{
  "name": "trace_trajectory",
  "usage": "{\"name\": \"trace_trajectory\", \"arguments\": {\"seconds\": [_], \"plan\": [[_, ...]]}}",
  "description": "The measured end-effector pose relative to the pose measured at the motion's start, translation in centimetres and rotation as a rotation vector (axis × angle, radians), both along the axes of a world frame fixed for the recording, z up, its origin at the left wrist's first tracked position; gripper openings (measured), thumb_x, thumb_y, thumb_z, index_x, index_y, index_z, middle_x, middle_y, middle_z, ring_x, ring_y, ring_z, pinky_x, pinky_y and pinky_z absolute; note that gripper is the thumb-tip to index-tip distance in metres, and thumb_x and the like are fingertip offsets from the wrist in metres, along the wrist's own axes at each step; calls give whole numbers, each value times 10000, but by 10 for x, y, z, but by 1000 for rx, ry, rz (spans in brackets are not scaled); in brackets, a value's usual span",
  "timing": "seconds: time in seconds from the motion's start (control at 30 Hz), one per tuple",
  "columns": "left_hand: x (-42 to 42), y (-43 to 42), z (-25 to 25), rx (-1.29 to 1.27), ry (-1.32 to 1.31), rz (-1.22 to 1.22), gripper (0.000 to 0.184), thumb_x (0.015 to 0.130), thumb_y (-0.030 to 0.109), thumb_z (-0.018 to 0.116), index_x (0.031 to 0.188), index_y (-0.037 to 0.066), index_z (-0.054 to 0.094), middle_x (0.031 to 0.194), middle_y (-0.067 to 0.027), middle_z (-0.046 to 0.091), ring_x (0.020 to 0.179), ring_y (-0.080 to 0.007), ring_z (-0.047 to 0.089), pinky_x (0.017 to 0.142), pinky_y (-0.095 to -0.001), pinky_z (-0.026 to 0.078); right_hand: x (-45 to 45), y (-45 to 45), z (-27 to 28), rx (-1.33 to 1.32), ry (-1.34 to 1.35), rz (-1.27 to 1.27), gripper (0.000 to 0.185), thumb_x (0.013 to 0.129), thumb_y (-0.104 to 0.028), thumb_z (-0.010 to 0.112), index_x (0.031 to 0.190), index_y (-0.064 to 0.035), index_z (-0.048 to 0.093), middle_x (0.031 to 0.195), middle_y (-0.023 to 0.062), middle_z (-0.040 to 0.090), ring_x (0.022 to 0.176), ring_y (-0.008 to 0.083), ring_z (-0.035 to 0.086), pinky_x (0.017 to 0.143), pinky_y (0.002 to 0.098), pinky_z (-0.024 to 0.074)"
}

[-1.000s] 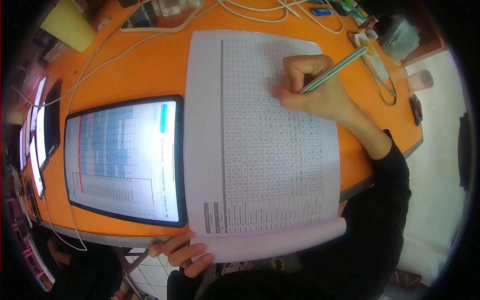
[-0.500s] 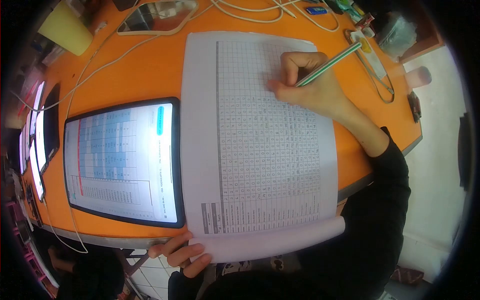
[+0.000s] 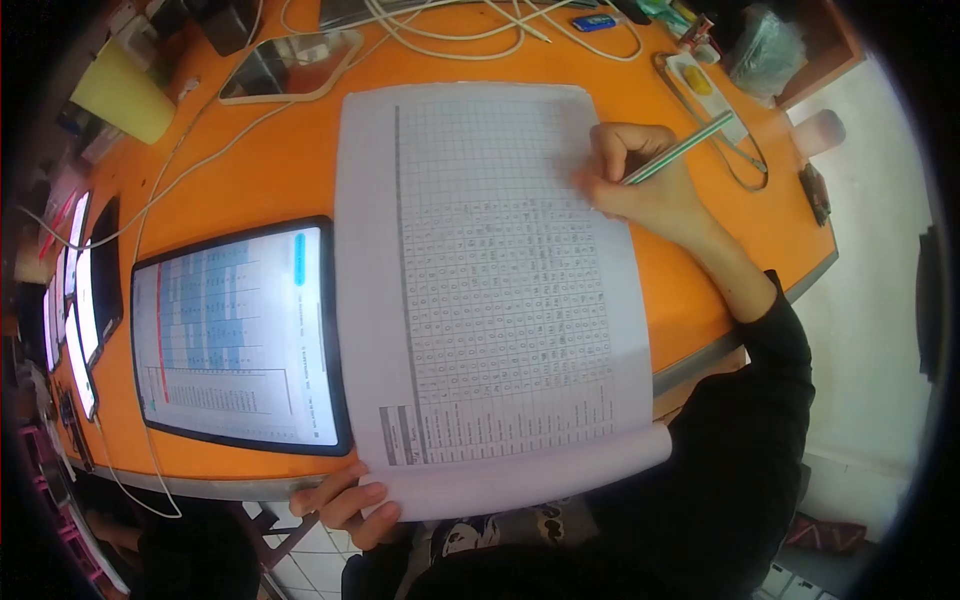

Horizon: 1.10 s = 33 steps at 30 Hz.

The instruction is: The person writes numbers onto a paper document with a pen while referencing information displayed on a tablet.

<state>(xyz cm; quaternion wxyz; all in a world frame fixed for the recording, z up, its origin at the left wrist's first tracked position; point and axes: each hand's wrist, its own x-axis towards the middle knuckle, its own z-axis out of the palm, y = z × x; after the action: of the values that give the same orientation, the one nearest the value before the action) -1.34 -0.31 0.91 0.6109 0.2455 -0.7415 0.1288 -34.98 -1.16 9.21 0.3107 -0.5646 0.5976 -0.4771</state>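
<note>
Orange table (image 3: 690,310) with 1 lit tablet (image 3: 235,340), ruled paper (image 3: 500,300), white cables (image 3: 546,39), yellow cup (image 3: 125,92).

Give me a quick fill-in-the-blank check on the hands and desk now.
The right hand holds a striped ____. The curled near end of the paper meets the fingers of the ____ hand. The lit tablet lies on the paper's ____ side. The tabletop is coloured ____.

Missing words: pen; left; left; orange.

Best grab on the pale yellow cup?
I'd wrap the cup around mid-wall, coming in from its tablet-facing side. It looks upright and tapers toward its base, with no handle visible. Bare orange table lies on that side; clutter crowds the far side. The tablet lies well off.
</note>
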Motion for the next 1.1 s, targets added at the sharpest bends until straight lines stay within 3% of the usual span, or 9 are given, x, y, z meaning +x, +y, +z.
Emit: {"name": "trace_trajectory", "arguments": {"seconds": [0.47,0.6,0.77,1.0,1.1], "plan": [[1,-2,-1,-28,-14,-15,466,666,493,660,918,233,366,841,34,465,824,-50,508,1002,-381,202,-3,0,-5,-148,221,60,357,651,-11,657,493,-72,342,470,-33,421,440,17,403,415,181,293],[1,-2,-1,-29,-7,-16,466,664,483,667,920,236,367,846,33,466,831,-52,504,1002,-384,195,-1,1,-7,-141,224,9,353,653,-9,653,499,-75,342,476,-28,435,425,18,420,402,176,303],[2,-3,-1,-12,-13,-46,475,655,469,681,925,234,368,858,33,473,855,-55,498,1008,-388,186,-2,0,-6,-71,14,-65,347,661,-6,651,510,-78,347,465,-23,442,403,27,456,370,174,317],[0,-1,-2,4,11,-40,494,627,455,711,916,234,377,854,35,481,873,-62,502,1033,-392,156,0,0,0,8,117,-47,356,670,50,623,529,-81,323,492,-27,430,437,17,418,418,154,316],[-1,1,-2,19,41,-25,490,626,457,711,911,235,380,847,38,485,874,-65,504,1035,-392,154,-2,-1,-5,-100,176,4,357,667,42,625,525,-81,322,482,-32,421,422,12,407,407,156,305]]}}
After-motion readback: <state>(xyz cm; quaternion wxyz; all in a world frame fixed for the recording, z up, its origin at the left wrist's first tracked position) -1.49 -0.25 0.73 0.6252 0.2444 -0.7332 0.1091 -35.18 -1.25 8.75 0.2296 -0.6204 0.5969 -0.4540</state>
